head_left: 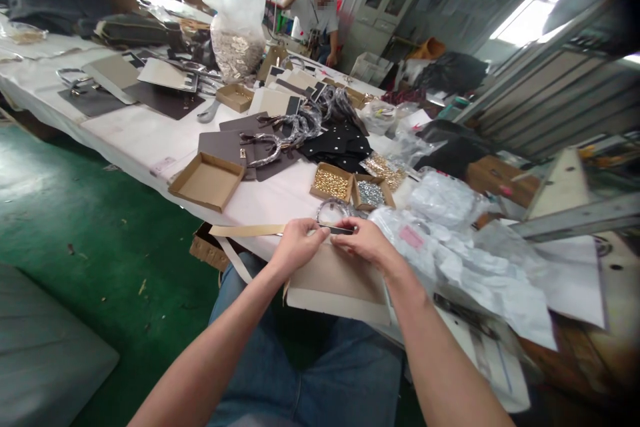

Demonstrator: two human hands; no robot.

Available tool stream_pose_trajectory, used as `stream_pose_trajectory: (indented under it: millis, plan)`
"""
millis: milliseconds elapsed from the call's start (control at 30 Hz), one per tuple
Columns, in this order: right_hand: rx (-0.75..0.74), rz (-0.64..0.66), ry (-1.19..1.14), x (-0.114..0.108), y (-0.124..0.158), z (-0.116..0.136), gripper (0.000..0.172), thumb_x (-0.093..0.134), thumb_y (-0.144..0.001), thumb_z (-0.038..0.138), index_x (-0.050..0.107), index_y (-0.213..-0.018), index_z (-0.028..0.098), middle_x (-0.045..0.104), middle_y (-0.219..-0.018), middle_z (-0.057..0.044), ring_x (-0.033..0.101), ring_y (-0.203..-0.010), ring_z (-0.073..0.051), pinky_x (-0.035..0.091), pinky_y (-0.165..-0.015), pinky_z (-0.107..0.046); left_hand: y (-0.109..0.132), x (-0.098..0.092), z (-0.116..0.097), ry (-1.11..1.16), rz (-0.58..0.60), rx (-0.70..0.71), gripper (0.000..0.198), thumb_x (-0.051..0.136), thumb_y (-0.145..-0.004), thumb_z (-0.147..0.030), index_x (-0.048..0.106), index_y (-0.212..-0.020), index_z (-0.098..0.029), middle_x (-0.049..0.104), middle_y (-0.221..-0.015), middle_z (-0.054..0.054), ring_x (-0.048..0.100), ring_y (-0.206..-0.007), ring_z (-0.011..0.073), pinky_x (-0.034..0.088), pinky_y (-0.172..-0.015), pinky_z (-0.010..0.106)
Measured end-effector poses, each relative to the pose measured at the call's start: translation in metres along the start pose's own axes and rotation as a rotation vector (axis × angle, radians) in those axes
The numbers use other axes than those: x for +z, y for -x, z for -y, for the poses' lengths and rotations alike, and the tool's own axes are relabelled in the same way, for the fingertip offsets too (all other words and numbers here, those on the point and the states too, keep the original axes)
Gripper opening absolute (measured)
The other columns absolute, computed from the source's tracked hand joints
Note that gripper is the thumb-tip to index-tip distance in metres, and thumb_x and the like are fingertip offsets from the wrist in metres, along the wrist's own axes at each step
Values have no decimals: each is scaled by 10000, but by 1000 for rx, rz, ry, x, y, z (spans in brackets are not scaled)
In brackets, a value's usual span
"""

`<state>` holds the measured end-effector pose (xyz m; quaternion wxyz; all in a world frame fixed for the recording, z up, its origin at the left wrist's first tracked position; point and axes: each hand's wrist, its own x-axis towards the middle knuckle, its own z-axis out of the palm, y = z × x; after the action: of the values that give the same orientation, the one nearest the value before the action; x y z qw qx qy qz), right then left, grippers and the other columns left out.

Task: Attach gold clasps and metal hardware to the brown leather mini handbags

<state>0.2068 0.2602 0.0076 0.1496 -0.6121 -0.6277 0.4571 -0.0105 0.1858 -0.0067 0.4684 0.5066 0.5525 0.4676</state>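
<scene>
My left hand point(300, 243) is closed in a pinch at the near end of a narrow dark strip point(342, 230). The fingers of my right hand point(367, 239) pinch the strip's other end, close by. A long tan strip point(245, 231) sticks out to the left from behind my left hand; whether it joins the dark piece is hidden. Below both hands a beige panel point(337, 280) lies at the table edge, over my lap. A clear-wrapped looped handle point(330, 209) rests just beyond my fingers.
Beyond my hands stand a box of gold-coloured hardware point(331, 183), a box of silver hardware point(370, 193) and a shallow cardboard box point(207, 181). Brown bag panels point(225, 147) lie behind them. White plastic packaging point(450, 247) covers the right side. A person point(317, 13) sits at the far end.
</scene>
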Motion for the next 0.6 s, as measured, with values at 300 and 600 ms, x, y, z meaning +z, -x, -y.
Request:
stream_pose_trajectory:
  millis: [300, 600]
  plan:
    - [-14, -13, 61, -2, -6, -5, 429, 911, -728, 351, 804, -1110, 190, 764, -740, -14, 625, -547, -152, 450, -508, -264, -1, -4, 10, 210, -8, -193, 467, 752, -910, -619, 608, -766, -198, 469, -651, -41, 360, -612, 116, 288, -594, 256]
    - [-60, -70, 44, 2, -12, -9, 346, 915, -684, 336, 774, -965, 193, 742, -740, -4, 590, -577, -143, 409, -512, -250, 18, 16, -39, 20, -42, 91, 387, 742, -985, -421, 662, -696, -176, 544, -652, -17, 505, -701, 148, 376, -684, 265]
